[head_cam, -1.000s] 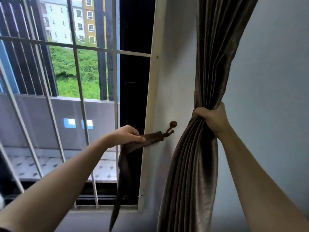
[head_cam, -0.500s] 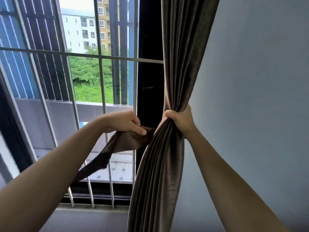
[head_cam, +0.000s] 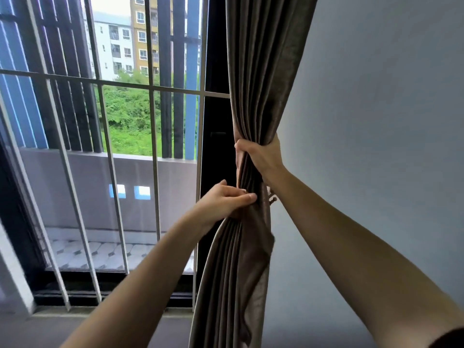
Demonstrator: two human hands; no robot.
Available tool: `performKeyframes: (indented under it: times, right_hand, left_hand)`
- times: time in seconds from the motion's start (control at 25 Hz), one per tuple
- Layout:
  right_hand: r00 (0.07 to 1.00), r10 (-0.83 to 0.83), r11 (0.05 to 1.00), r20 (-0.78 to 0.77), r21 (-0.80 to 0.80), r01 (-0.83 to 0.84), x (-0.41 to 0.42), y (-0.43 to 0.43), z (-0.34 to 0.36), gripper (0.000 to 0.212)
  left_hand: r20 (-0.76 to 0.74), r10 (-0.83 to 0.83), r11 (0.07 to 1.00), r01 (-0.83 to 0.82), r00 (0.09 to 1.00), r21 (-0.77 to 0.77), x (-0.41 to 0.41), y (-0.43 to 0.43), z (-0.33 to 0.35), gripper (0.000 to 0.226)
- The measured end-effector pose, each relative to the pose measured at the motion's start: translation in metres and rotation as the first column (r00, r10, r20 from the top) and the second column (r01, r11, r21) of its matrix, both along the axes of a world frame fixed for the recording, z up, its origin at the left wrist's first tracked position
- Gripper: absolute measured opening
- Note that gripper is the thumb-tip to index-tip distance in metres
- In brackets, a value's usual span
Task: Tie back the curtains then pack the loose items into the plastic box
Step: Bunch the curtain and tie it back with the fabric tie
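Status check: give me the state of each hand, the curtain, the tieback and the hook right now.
Right hand: clenched around the gathered curtain.
Left hand: pressing the tieback against the curtain.
Curtain: bunched at the window's edge.
Tieback: tail hanging, fastening hidden.
Hook: mostly hidden.

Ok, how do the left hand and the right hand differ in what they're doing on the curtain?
The right hand grips higher, fist closed around the gathered curtain; the left hand sits lower, fingers pressing the bundle's front. The right hand comes in from the wall side, the left hand from the window side. What the left hand pinches is unclear. Both touch the same bunched fabric.
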State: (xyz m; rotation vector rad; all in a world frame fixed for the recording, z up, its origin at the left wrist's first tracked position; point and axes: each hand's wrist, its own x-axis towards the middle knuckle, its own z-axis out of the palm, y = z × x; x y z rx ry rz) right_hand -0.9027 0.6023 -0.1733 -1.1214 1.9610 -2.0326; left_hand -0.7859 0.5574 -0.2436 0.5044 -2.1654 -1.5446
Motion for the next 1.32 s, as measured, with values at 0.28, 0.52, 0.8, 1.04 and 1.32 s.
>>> performKeyframes:
  times: [0.28, 0.52, 0.8, 1.04, 1.32]
  right_hand:
    - [0.984, 0.079, 0.975, 0.162, 0.193, -0.11, -0.001, 0.013, 0.036, 0.067]
    - [0.968, 0.085, 0.967, 0.235, 0.213, -0.136, -0.003, 0.015, 0.035, 0.059]
    - [0.963, 0.073, 0.971, 0.261, 0.202, -0.128, -0.008, 0.021, 0.035, 0.06]
    - [0.959, 0.079, 0.969, 0.272, 0.206, -0.138, -0.01, 0.023, 0.034, 0.06]
    - [0.96, 0.076, 0.974, 0.268, 0.186, -0.129, -0.013, 0.022, 0.032, 0.062]
  left_hand:
    - [-0.134, 0.056, 0.978, -0.081, 0.989, -0.191, -0.031, 0.027, -0.008, 0.014]
    - [-0.354, 0.11, 0.853, -0.271, 0.929, -0.446, -0.05, 0.028, -0.029, 0.01]
    - [-0.515, 0.054, 0.871, -0.292, 0.856, -0.395, -0.046, 0.035, -0.033, 0.009]
    - [-0.525, 0.002, 0.871, -0.259, 0.851, -0.416, -0.04, 0.025, -0.03, 0.058]
    - [-0.236, -0.064, 0.846, -0.073, 0.97, -0.528, -0.009, 0.029, -0.015, 0.034]
